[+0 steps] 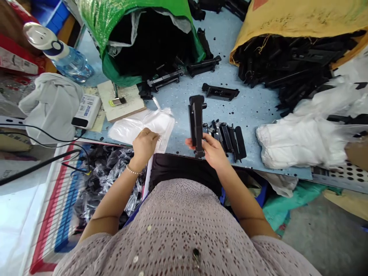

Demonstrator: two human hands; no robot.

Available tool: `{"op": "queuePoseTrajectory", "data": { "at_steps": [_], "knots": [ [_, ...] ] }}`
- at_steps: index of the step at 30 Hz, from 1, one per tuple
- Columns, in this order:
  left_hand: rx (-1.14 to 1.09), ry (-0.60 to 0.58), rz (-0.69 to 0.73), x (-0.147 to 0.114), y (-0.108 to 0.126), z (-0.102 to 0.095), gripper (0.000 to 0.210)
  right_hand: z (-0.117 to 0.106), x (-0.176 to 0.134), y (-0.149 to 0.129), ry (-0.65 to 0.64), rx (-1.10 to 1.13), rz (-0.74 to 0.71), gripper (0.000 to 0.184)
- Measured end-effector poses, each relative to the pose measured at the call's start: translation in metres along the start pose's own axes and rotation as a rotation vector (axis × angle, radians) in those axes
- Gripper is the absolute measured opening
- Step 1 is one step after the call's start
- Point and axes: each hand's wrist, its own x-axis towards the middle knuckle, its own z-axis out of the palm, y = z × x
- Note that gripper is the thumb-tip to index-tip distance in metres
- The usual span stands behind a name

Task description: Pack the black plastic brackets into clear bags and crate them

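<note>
While your right hand point(214, 153) was up over the front of the blue table point(181, 130), its thumb and fingers were pinching a long black part point(196, 122) by its near end. Your thumb was on the right side of it, with fingertips peeking out on the left, so most of the length stuck out past your grip. Its long axis ran pretty much straight away from your body, the chunky end with the little side knob pointing off toward the back of the table.

Your left hand point(144, 145) had its fingers curled together on some thin white plastic bags point(135, 126), but I honestly couldn't tell if they'd pinched one.

Just right of the part you had a row of black pieces point(239, 142) lying side by side, super close to your knuckles, so that side was kinda crowded. A lone black piece point(220, 92) lay crosswise a bit farther back. Past your left hand, a brush point(117, 101) sat on a flat board point(133, 101).

Farther out, a green sack point(97, 23) and a yellow sack point(301, 19) gaped toward you, both with black pieces at the mouth. Down left, below the table edge, you had a crate point(51, 207) loaded with bagged dark stuff point(115, 163).
</note>
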Motion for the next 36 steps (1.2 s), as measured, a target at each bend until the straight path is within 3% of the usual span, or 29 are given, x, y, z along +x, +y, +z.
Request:
{"op": "queuePoseTrajectory", "data": {
  "at_steps": [3,8,11,14,18,22,25,28,30,32,34,36],
  "knots": [
    [-0.252,-0.025,-0.105,0.015,-0.012,-0.006,0.018,0.029,0.017,0.013,-0.007,0.257,0.046,0.028],
    [-0.527,-0.146,-0.196,0.025,-0.021,-0.016,0.018,0.069,0.044,0.016,-0.088,0.445,0.124,0.022],
    [-0.629,-0.131,-0.246,0.024,-0.021,-0.014,0.017,0.091,0.063,0.022,-0.143,0.496,0.127,0.017],
    [-0.770,-0.095,-0.304,0.023,-0.021,-0.012,0.023,0.104,0.078,0.032,-0.115,0.507,0.168,0.012],
    [-0.853,-0.100,-0.321,0.021,-0.022,-0.014,0.028,0.100,0.079,0.034,-0.059,0.503,0.208,0.013],
    [-0.818,0.038,-0.164,0.014,-0.019,-0.020,0.022,0.086,0.071,0.024,-0.055,0.486,0.142,0.020],
    [-0.625,0.146,0.010,0.007,-0.015,-0.022,0.026,0.081,0.069,0.023,-0.049,0.470,0.123,0.019],
    [-0.280,0.119,0.135,0.006,-0.016,-0.023,0.036,0.081,0.068,0.029,-0.032,0.463,0.147,0.019],
    [-0.196,0.035,0.102,0.008,-0.017,-0.026,0.027,0.080,0.067,0.033,-0.037,0.454,0.160,0.019],
    [-0.330,-0.022,-0.013,0.012,-0.019,-0.029,0.018,0.079,0.065,0.034,-0.045,0.441,0.165,0.021],
    [-0.504,0.015,-0.085,0.014,-0.019,-0.033,0.022,0.076,0.064,0.034,-0.037,0.428,0.167,0.022],
    [-0.478,0.058,-0.023,0.013,-0.018,-0.033,0.027,0.074,0.063,0.032,-0.020,0.424,0.168,0.022]
  ]
}}
